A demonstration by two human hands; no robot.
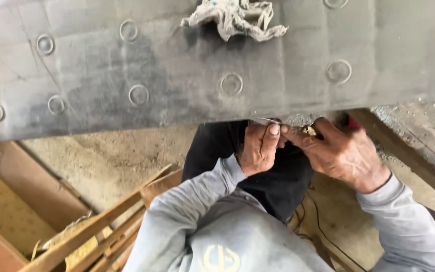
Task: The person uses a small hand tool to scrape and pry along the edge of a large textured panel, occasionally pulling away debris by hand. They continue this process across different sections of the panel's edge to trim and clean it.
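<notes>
My left hand [259, 147] and my right hand [341, 151] meet at the near edge of a grey work surface [177, 75] with round recessed marks. The left fingers are curled around a thin pale strip [264, 121] at that edge. Between thumb and fingers my right hand pinches a small yellowish piece [309, 131], and something red [353, 122] shows behind the hand. Both fingertips touch each other just under the surface's edge. What the strip is cannot be made out.
A crumpled dirty rag [235, 19] lies on the grey surface at the top. Wooden slats [101, 226] and a cardboard box [21, 196] sit on the sandy floor at lower left. A wooden beam [409, 151] runs at the right, with thin black cables [323, 226] below.
</notes>
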